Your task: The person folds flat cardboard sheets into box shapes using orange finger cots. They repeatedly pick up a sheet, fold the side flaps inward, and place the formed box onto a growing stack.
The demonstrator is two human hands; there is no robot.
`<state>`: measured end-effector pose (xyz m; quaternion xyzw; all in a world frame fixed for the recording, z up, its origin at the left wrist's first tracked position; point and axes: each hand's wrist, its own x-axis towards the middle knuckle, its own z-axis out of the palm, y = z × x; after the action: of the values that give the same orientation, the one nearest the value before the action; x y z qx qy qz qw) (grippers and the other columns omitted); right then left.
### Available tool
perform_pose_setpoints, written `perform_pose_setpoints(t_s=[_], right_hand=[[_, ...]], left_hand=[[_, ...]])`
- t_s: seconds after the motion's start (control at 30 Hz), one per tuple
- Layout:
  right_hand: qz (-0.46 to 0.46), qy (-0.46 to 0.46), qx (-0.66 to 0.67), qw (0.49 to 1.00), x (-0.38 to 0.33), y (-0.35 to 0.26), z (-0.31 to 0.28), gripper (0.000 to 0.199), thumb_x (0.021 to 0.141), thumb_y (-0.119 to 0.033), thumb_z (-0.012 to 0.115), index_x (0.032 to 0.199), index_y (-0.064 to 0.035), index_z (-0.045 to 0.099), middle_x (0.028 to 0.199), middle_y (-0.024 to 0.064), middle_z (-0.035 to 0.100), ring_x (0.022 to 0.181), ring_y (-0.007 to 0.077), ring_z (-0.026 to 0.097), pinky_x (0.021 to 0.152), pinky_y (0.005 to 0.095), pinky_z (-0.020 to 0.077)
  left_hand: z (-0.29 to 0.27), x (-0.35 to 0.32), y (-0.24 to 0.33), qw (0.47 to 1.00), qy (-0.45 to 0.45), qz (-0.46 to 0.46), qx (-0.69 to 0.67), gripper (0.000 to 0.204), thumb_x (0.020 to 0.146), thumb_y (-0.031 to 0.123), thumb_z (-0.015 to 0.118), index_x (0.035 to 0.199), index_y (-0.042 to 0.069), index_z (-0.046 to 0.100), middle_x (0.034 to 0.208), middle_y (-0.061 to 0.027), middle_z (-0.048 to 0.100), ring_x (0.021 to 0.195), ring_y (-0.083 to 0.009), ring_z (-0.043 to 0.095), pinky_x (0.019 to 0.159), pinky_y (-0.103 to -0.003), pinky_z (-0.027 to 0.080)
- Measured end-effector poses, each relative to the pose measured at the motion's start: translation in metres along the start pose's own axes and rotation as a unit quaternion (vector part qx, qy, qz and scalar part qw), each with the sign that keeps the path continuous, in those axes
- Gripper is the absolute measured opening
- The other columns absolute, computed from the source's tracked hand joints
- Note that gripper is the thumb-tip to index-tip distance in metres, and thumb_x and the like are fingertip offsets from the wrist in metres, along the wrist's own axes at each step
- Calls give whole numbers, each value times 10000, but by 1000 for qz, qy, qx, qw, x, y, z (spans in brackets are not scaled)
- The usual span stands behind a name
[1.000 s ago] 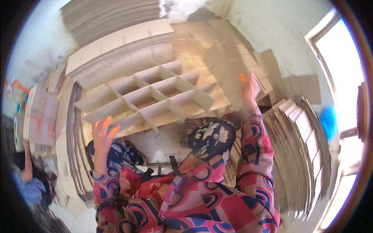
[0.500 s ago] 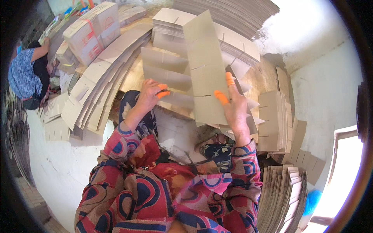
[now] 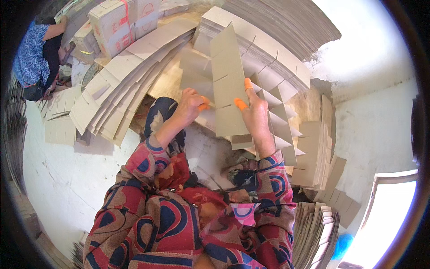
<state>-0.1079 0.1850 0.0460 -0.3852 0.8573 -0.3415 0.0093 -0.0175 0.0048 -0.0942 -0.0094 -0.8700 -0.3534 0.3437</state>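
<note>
A long slotted cardboard strip (image 3: 227, 85) stands tilted in front of me, crossed by several other strips that form a cardboard divider grid (image 3: 278, 117). My right hand (image 3: 256, 114) grips the long strip at its right edge, with orange covers on the thumb and a finger. To the left, my left hand (image 3: 190, 106) has its fingers curled together at the end of a cross strip (image 3: 197, 83), which looks blurred. An orange-covered fingertip shows there; the exact grip is partly hidden.
Stacked slotted cardboard (image 3: 260, 47) lies behind the grid. A fanned row of cardboard strips (image 3: 130, 74) spreads to the left, below a taped carton (image 3: 123, 24). More bundles (image 3: 309, 154) stand at right. Another person (image 3: 33, 60) sits at far left.
The right hand and the long strip have shifted a little left. My left hand has moved right, closer to the long strip, and its fingers have curled in. The view has swung slightly.
</note>
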Motion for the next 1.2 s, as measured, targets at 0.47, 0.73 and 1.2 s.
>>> perform_pose_setpoints(t_s=[0.47,0.73,1.2], right_hand=[[-18,-34,-22,999,11,-6,4,529,816,-15,661,1303,44,463,903,290,610,729,368,641,616,363,496],[-65,-50,22,996,11,14,29,531,802,10,646,1300,38,463,879,296,595,758,414,622,626,377,496],[-76,-170,-96,978,20,44,74,411,791,-83,664,1189,-24,576,835,247,618,784,442,593,650,462,477]], left_hand=[[-1,5,-1,1000,-11,-7,9,125,673,119,765,778,94,701,675,-44,600,749,-238,534,793,-372,378],[2,1,-5,1000,-21,-4,3,141,667,117,771,788,86,706,719,-52,642,757,-236,513,820,-369,384],[5,11,-5,1000,-22,-4,0,154,685,87,747,831,87,698,778,-57,629,794,-245,537,857,-377,384]])
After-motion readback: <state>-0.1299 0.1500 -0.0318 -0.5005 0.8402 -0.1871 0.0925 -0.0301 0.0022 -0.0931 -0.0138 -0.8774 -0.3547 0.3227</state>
